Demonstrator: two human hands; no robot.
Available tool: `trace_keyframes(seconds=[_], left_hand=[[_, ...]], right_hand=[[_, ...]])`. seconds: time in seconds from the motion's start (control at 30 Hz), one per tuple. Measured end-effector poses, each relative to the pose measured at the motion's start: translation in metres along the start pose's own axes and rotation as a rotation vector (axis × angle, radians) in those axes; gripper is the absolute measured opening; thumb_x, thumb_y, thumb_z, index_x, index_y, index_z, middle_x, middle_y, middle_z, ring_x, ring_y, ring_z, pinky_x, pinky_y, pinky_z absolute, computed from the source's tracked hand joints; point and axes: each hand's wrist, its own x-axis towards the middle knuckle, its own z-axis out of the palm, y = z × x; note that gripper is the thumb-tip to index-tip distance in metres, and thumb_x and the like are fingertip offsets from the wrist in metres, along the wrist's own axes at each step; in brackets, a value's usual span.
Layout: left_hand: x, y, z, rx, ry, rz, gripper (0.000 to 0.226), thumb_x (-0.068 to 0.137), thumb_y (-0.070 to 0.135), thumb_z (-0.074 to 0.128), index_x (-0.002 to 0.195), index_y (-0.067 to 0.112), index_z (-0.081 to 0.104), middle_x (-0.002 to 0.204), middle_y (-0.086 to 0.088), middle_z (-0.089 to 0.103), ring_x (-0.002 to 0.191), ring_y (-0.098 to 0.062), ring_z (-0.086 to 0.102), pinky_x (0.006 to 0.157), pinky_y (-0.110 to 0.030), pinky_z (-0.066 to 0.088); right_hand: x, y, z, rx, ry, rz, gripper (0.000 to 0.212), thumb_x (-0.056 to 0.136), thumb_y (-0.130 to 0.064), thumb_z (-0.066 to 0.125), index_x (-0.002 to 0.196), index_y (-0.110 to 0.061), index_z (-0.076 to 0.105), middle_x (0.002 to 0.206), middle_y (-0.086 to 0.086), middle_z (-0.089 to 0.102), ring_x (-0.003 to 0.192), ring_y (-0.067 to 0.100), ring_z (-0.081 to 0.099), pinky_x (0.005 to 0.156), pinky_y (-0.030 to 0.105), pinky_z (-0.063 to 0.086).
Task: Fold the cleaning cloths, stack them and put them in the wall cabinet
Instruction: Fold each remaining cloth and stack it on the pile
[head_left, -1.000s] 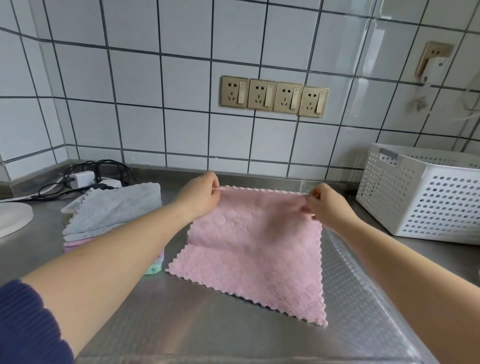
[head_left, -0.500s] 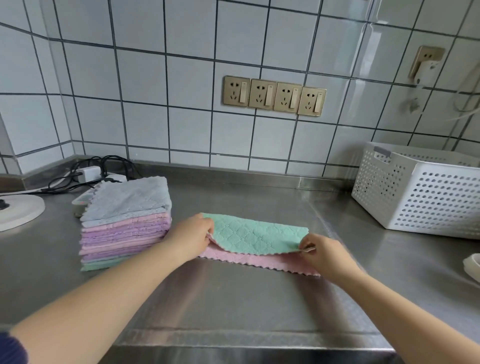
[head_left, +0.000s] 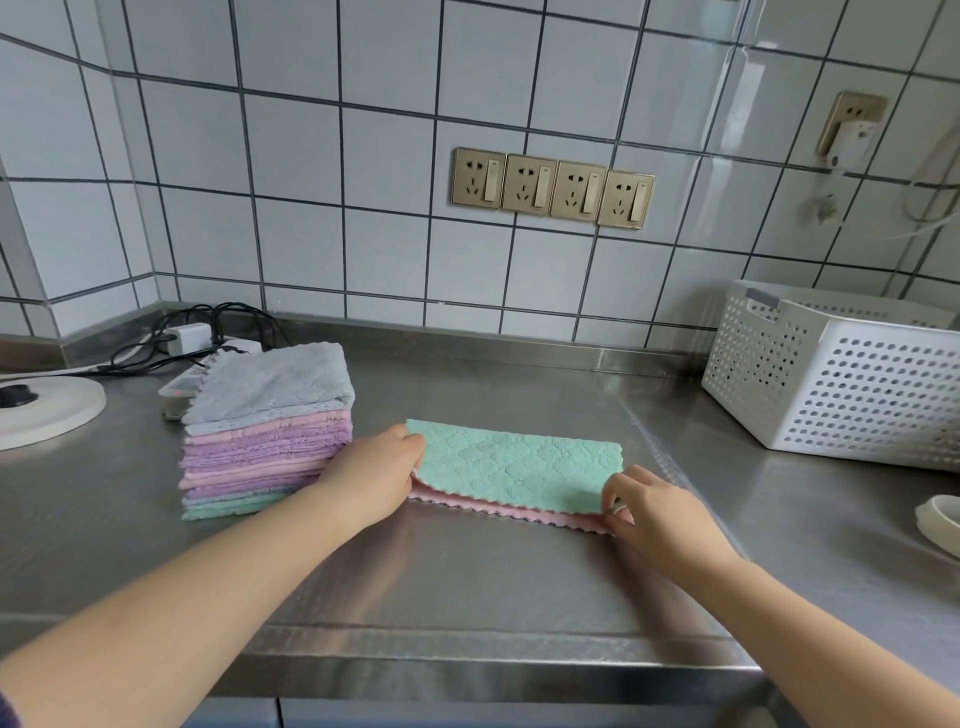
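A cleaning cloth (head_left: 514, 467), pink on one face and green on the other, lies folded in half on the steel counter (head_left: 467, 571), green face up, pink edge showing along the near side. My left hand (head_left: 374, 478) pinches its near left corner. At the near right corner, my right hand (head_left: 654, 514) pinches the cloth's edge. A stack of folded cloths (head_left: 265, 431), grey on top with pink, purple and green below, stands just left of my left hand.
A white perforated basket (head_left: 841, 379) stands at the right against the tiled wall. A power strip with a charger and black cables (head_left: 192, 343) lies behind the stack. A white round base (head_left: 47, 410) sits far left, a white rim (head_left: 940, 525) far right.
A second ago the pink cloth lay spread open with both hands at its far corners. The far edge has been brought over to the near edge, turning the green face up.
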Motion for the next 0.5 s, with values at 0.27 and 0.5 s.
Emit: trace_keyframes(seconds=[0.27,0.5], left_hand=[[-0.0009,0.0006,-0.0022,-0.015,0.006,-0.011,0.016,0.085,0.008,0.045,0.098,0.016,0.051,0.109,-0.001,0.052,0.082,-0.024,0.056,0.06,-0.029,0.034],[-0.006,0.0023,-0.0016,0.091,-0.018,0.003,0.017,0.086,0.009,0.044,0.101,0.013,0.051,0.109,-0.004,0.051,0.087,-0.029,0.06,0.067,-0.038,0.046]], right_hand=[[-0.0042,0.0053,0.0029,-0.06,0.068,-0.087,0.027,0.083,-0.026,0.064,0.109,-0.023,0.06,0.105,-0.004,0.06,0.09,0.024,0.064,0.068,0.033,0.048],[-0.0039,0.0081,0.0057,-0.104,0.156,-0.195,0.028,0.052,-0.014,0.084,0.07,-0.031,0.07,0.071,-0.009,0.065,0.053,0.017,0.063,0.049,0.026,0.046]])
